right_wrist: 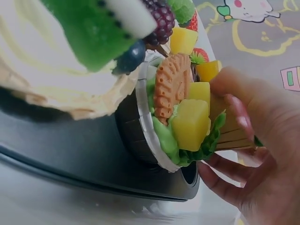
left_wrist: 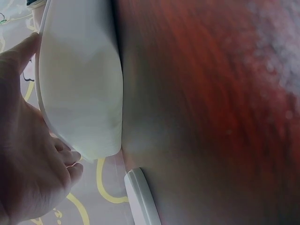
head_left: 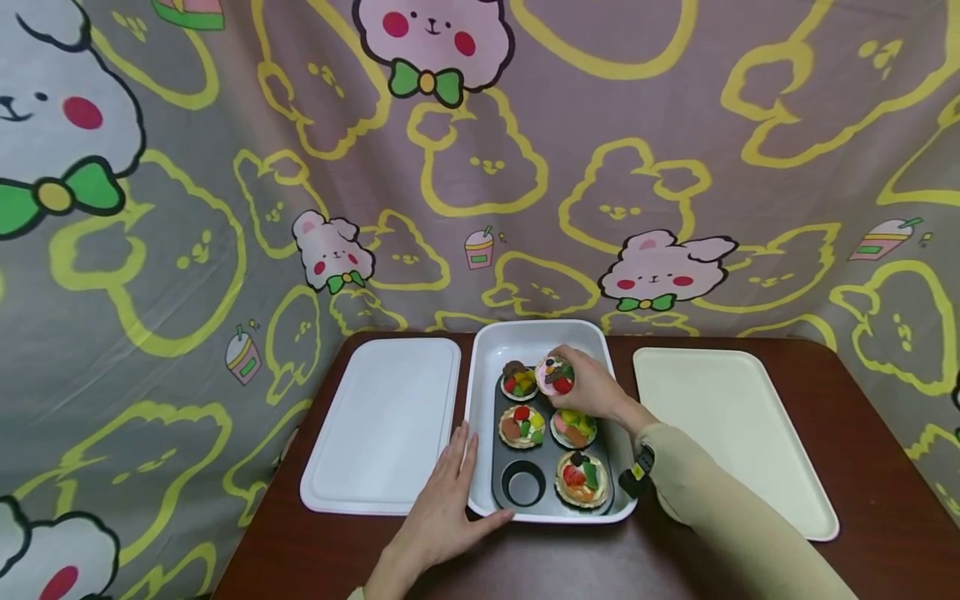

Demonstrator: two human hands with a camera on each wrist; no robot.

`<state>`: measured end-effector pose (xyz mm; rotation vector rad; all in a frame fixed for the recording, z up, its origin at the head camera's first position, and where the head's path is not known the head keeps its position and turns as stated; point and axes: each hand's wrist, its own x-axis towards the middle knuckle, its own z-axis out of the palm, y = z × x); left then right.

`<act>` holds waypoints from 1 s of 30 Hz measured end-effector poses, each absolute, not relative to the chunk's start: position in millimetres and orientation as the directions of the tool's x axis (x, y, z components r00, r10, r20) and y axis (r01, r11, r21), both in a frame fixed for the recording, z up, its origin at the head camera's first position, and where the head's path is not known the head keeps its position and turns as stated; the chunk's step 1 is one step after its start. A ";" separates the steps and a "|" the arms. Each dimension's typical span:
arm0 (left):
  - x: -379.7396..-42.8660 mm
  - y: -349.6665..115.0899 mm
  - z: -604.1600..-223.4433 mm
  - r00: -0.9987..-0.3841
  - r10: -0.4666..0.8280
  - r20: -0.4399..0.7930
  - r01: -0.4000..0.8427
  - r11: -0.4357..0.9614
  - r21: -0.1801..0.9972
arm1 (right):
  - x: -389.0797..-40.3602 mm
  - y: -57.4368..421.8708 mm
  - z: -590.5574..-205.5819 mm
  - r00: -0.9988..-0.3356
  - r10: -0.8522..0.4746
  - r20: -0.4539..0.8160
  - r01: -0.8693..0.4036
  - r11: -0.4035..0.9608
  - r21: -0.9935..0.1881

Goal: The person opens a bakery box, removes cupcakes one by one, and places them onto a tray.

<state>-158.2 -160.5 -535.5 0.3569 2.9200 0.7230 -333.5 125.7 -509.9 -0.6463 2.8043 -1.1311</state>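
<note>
My right hand (head_left: 592,387) grips a small tart with pink cream and fruit (head_left: 553,375) over the far right corner of a dark muffin tin (head_left: 551,467). In the right wrist view, a nearer tart with yellow cubes and a biscuit (right_wrist: 173,110) partly hides the held one. More fruit tarts fill other cups, such as a strawberry one (head_left: 581,482) at the front right. The front left cup (head_left: 522,483) is bare. The tin lies inside a deep white tray (head_left: 551,333). With fingers extended, my left hand (head_left: 446,504) rests along that tray's front left rim.
A flat white lid-like tray (head_left: 382,425) lies on the brown table (head_left: 277,558) to the left. On the right lies a cream tray (head_left: 727,425), with my right forearm crossing its near side. A patterned cloth (head_left: 525,167) hangs behind the table.
</note>
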 end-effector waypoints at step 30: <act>-159.4 -160.7 -538.7 -0.967 0.250 -0.058 0.190 0.851 0.489 | -330.3 130.6 -509.2 -0.971 -0.233 0.050 -0.123 0.310 -0.943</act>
